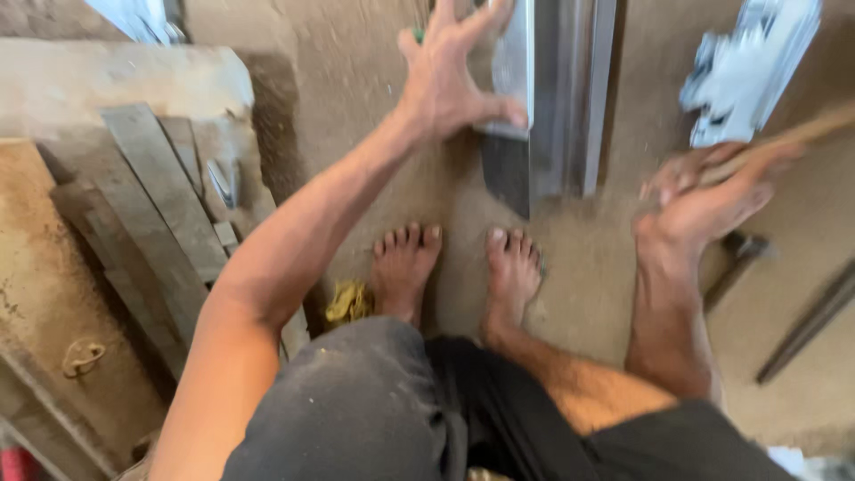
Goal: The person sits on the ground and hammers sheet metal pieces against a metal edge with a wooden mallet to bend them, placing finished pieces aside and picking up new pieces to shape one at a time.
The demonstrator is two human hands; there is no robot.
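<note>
Left hand (454, 76) is spread wide, fingers fanned, and I see its thumb tip touching the lower edge of a metal channel (557, 89); it grips nothing. That channel is a long, shiny, folded strip lying on the sandy floor (356, 71), running from the top edge of my view down to a point just ahead of my bare feet (454, 267). Its near end throws a dark shadow on the ground.

My right hand (708, 200) is blurred with motion, fingers curled around a thin wooden stick (793, 138) that slants up towards the right edge; I read that as a closed hold on the stick, though the blur hides the fingertips. Just above it lies a pale metal bracket (744, 67), tilted, well apart from the channel. Below the right hand a dark hammer-like tool (739, 258) lies on the floor, and further right a dark rod (810, 321) runs diagonally.

On my left, grey wooden planks (160, 214) are stacked against a concrete slab (116, 76). A yellow rag (349, 303) sits just beside my left foot
</note>
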